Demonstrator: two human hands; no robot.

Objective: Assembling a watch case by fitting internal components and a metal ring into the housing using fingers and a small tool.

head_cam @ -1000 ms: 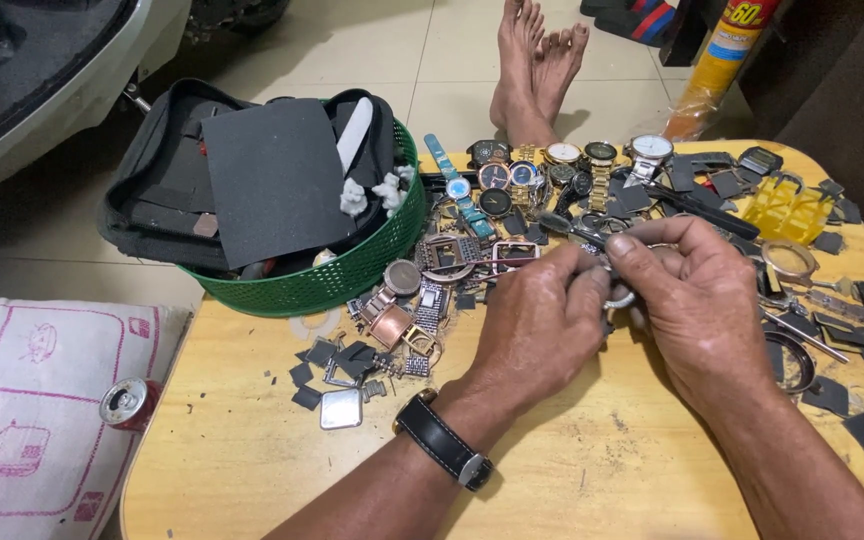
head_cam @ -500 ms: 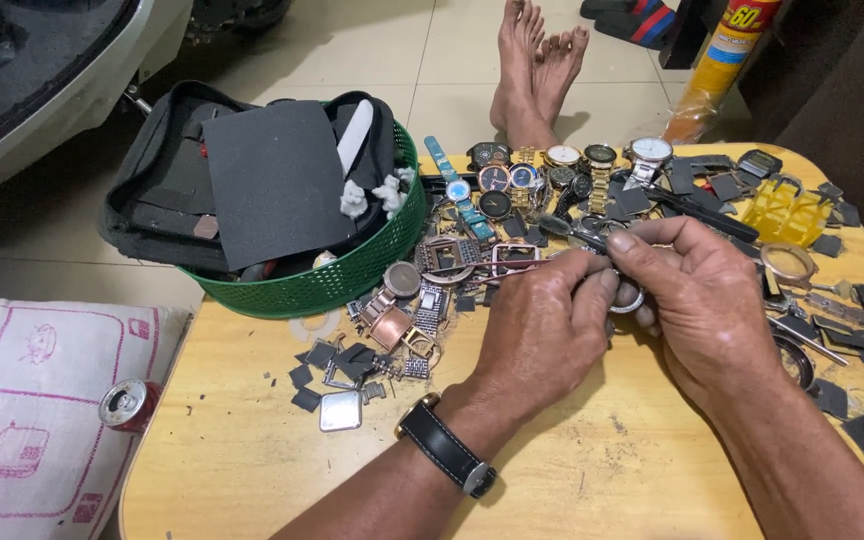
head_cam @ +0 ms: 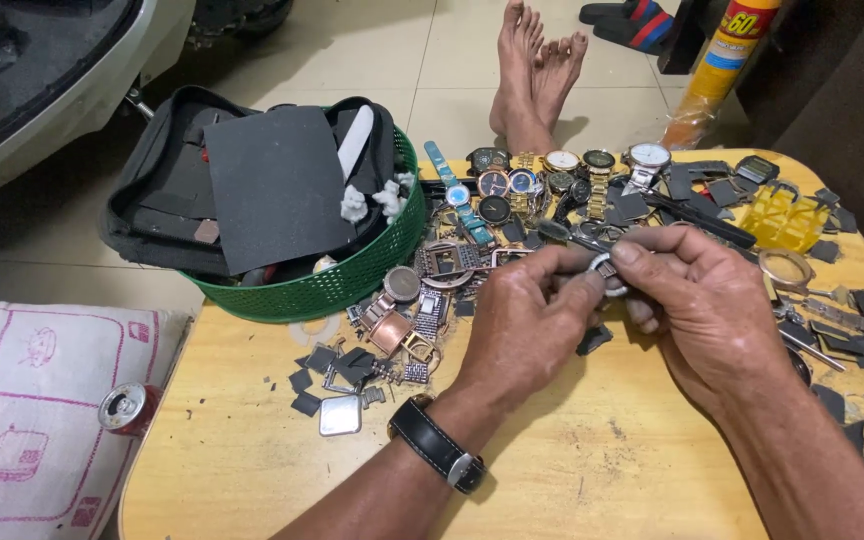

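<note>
A small silvery ring-shaped watch part [head_cam: 604, 272], at centre right of the frame, is pinched between the fingertips of the left hand [head_cam: 524, 325] and the right hand [head_cam: 700, 300], held just above the wooden table [head_cam: 592, 470]; both hands are closed together on it. Judged by its look, the part is light, rigid metal, smooth and easily dropped, and best taken by its outer edge with fingertips rather than across any face. A black-strapped wristwatch [head_cam: 439, 446] sits on the left wrist. Behind the hands, at upper centre, lies a row of watches [head_cam: 552, 180] among loose cases, bracelet links and dark scraps. A green plastic basket [head_cam: 352, 275] at upper left carries a black zip case [head_cam: 167, 205] with a dark flat sheet on top. A yellow plastic holder [head_cam: 790, 215] lies at upper right. At top right stands a yellow spray can [head_cam: 717, 65] with a blue band and red label patch. At lower left, a white sack [head_cam: 22, 400] printed in pink outlines bears a drink can [head_cam: 127, 408] on its side. Bare feet [head_cam: 537, 65] rest on the tiled floor at top centre.
</note>
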